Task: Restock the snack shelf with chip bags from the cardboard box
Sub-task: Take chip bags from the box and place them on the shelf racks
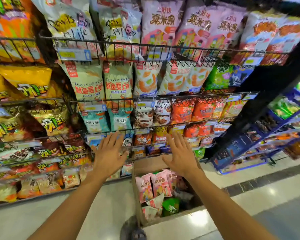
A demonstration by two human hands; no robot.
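Aisle: snack shelf (121, 99) just behind the cardboard box (150, 164).
Stock: chip bags (158, 185) inside the box.
Hands: left hand (109, 153), right hand (180, 155) above the box, fingers (115, 141) spread wide, empty.
Advice: I'd grip one bag gently by its top.

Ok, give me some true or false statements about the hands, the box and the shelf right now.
1. The left hand and right hand hold nothing. True.
2. The box stands on the floor. True.
3. The box is empty. False: pink bags and a green bag lie in it.
4. The left hand rests on the box. False: it is held up before the shelf, apart from the box.
5. Similar pink bags stand in the top row. True.
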